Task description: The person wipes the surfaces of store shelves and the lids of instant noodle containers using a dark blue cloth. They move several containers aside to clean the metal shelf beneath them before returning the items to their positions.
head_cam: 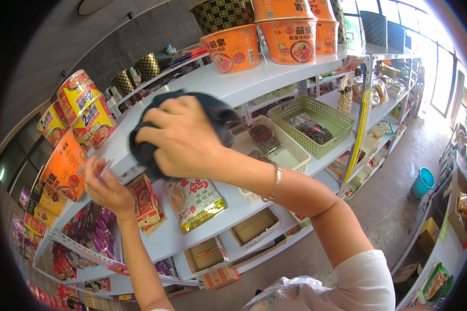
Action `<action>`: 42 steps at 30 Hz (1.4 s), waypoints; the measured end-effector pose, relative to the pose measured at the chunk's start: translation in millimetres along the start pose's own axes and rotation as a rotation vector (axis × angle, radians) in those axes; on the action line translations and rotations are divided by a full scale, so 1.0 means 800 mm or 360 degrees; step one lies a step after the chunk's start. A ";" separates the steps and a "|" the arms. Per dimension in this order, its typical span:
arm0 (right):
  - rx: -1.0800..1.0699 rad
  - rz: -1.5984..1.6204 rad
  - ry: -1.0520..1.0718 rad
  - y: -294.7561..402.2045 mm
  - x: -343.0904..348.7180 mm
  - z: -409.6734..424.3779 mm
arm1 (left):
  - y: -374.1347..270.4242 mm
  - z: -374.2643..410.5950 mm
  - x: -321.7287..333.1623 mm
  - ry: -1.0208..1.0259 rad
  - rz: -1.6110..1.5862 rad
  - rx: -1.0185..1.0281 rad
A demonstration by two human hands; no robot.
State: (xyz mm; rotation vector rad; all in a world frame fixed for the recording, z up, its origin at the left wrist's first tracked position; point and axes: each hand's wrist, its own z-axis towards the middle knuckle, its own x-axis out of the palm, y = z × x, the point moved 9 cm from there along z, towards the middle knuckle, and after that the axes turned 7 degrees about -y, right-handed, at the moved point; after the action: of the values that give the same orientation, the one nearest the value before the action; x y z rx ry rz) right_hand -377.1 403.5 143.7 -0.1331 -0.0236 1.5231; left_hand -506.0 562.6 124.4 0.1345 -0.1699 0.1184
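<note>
My right hand grips a bunched dark cloth at the upper white metal shelf; motion blurs the cloth's edge. Fingers apart and holding nothing, my left hand is by the shelf's front edge, close beside an orange instant-noodle tub. Whether its fingertips touch the tub, I cannot tell. Yellow-and-red noodle tubs are stacked behind that hand. Farther right on the same shelf stand more orange noodle tubs. Part of the shelf top is hidden behind the cloth and my right hand.
Below my hands lie a bag of sunflower seeds and red boxes. A white basket and a green basket hold packaged goods. Cardboard trays sit lower. A blue bucket stands on the aisle floor.
</note>
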 end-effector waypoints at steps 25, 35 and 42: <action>0.0081 -0.1006 0.0424 -0.255 -0.036 0.089 | -0.032 0.042 0.029 0.0287 0.0075 0.0318; -0.0189 -0.0291 0.0319 -0.167 -0.011 0.105 | -0.029 0.040 0.029 0.0299 0.0116 0.0314; -0.0330 -0.0517 -0.0216 -0.151 -0.094 0.106 | -0.028 0.039 0.029 0.0340 0.0086 0.0318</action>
State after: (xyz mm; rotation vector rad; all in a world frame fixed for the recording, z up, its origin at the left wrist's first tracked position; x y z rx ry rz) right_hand -269.0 329.4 245.1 -0.1819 -0.2985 1.2003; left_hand -485.3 538.9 156.6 0.3147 0.0524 0.2027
